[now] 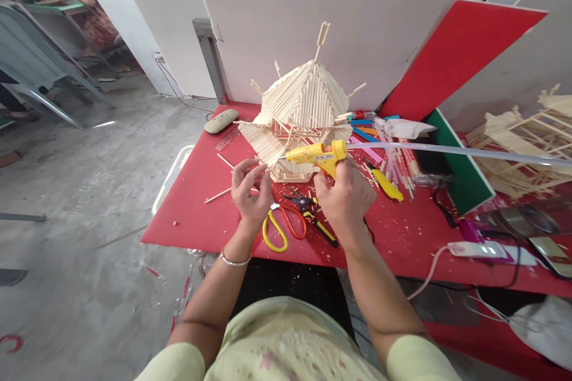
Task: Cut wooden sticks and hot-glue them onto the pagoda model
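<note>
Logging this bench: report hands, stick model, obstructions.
Right hand gripping yellow glue gun. Left hand near its tip, hold unclear. Stick model standing beyond them. Scissors, pliers lying between hands; neither blocks the tip.

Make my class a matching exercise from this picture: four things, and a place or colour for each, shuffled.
1. Glue gun
2. Scissors
3. Bracelet
4. Stick model

A. Around the left wrist
B. In front of the white board
C. One yellow handle, one red
D. In the right hand

Pairs: 1-D; 2-C; 3-A; 4-B

the glue gun (313, 156) looks plastic, the model (297, 95) matt wood.
</note>
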Motion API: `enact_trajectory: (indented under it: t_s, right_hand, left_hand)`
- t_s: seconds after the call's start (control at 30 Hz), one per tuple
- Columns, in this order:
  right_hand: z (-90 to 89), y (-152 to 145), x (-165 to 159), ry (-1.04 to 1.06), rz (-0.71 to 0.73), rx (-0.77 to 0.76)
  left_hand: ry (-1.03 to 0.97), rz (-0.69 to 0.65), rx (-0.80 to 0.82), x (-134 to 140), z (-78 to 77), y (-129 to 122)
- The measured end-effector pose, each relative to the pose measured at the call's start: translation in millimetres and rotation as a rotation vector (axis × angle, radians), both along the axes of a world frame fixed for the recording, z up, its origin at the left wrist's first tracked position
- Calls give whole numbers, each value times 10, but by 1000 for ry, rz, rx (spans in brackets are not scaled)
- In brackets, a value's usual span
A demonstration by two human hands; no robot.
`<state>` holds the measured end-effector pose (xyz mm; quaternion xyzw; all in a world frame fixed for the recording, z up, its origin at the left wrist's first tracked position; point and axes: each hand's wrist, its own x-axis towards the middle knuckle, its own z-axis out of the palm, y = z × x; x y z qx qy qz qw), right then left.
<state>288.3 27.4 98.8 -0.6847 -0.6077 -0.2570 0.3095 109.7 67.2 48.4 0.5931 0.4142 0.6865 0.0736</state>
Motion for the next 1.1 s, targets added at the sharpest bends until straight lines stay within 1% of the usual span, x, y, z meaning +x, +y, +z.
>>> enact_trajectory:
  t_s: [0.17, 0.47, 0.57, 0.63, 0.73, 0.87, 0.97, 1.03, 1.1]
  right_hand:
    - [8, -45, 10, 47, 2, 15]
    - [-13, -92, -17, 27, -17, 106]
    - [-29, -125, -31, 56, -40, 85]
    - [-48, -145, -44, 93, -64, 70]
    - [-89, -177, -69, 150, -95, 36]
    - [-144, -279, -58, 208, -125, -28]
    - [-180, -431, 42, 237, -193, -83]
    - [-222, -559, 169, 273, -225, -126]
    - [-302, -695, 337, 340, -225, -167]
  left_hand:
    - [-65, 6, -16, -24, -52, 1]
    - [-149, 62, -43, -34, -187, 10]
    - [-178, 76, -31, -50, -257, 44]
    - [-193, 44, -41, -64, -313, 65]
    - [-246, -20, -107, -81, -377, 64]
    - [-411, -75, -208, -104, -383, 21]
    - [-488, -94, -241, -131, -382, 35]
    - [-494, -98, -236, -153, -409, 82]
    - [-474, -75, -232, -169, -448, 133]
